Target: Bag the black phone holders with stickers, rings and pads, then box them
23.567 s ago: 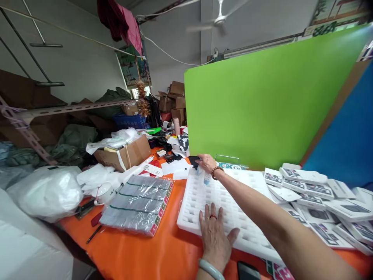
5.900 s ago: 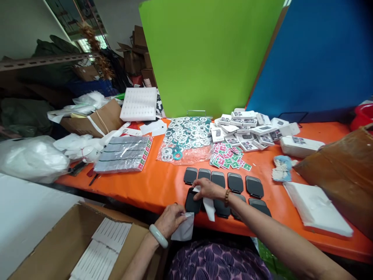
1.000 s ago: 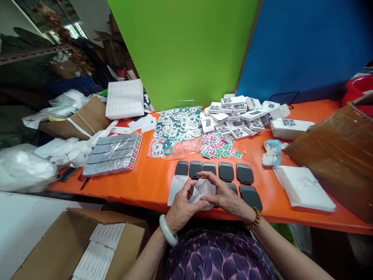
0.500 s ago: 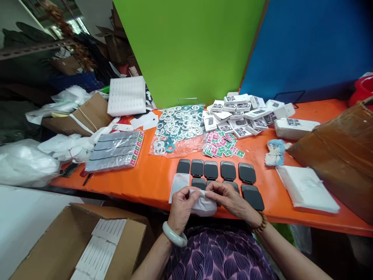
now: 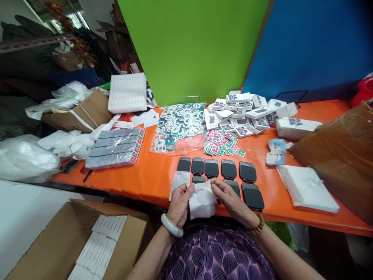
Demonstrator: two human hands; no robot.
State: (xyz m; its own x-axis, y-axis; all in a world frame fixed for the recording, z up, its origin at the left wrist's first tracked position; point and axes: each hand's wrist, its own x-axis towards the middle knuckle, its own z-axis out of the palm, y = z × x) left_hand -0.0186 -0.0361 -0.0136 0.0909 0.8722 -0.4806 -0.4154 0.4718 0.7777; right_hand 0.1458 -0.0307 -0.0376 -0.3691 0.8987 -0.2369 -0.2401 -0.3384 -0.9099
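Both my hands hold a small white pouch (image 5: 202, 202) at the near edge of the orange table (image 5: 151, 175). My left hand (image 5: 180, 203) pinches its left side, a pale bangle on the wrist. My right hand (image 5: 229, 195) pinches its right top corner, a bead bracelet on the wrist. Just beyond the hands lie several flat black pads (image 5: 228, 169) in two rows. Another white pouch (image 5: 179, 181) lies flat on the table left of them.
Behind the pads are a bag of white and teal rings (image 5: 177, 126), colourful stickers (image 5: 223, 144), a heap of small white boxes (image 5: 244, 112) and a white foam tray (image 5: 128, 93). A stack of white sheets (image 5: 305, 188) lies right. An open cardboard box (image 5: 72, 241) stands at lower left.
The pouch was bunched between my hands half a second ago; now it hangs flat and spread between both pinches. The view has tilted slightly.
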